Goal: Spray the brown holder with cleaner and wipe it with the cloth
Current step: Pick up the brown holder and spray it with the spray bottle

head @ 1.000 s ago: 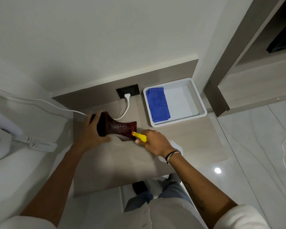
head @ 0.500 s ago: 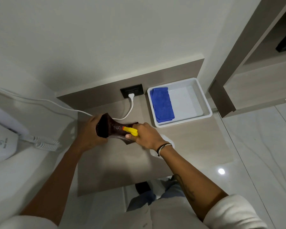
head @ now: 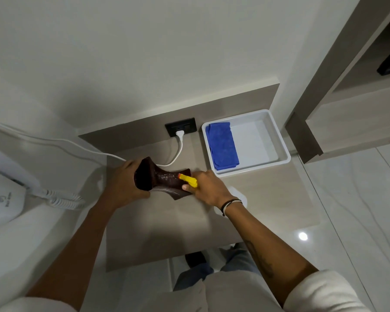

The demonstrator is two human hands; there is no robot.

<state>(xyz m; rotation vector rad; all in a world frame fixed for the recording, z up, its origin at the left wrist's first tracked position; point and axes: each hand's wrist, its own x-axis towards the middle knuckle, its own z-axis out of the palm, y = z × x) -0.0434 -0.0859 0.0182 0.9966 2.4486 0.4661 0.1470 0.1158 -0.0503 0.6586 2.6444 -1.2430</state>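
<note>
The brown holder (head: 160, 179), dark, glossy and flared at both ends, lies tilted on its side over the wooden side table (head: 158, 230). My left hand (head: 124, 183) grips its wide end. My right hand (head: 208, 189) holds a spray bottle whose yellow nozzle (head: 189, 179) is right against the holder's narrow middle. The bottle's white body (head: 235, 194) shows only partly behind my wrist. A folded blue cloth (head: 222, 146) lies in the left half of a white tray (head: 279, 145) at the table's back right.
A black wall socket (head: 181, 126) holds a white plug, and its cable (head: 77, 145) runs left behind the holder. A white telephone (head: 2, 199) with a coiled cord sits at the left. A wooden cabinet (head: 347, 109) stands right of the tray.
My right hand has brought the yellow nozzle from the holder's base edge in over its middle. My left hand keeps its grip on the holder.
</note>
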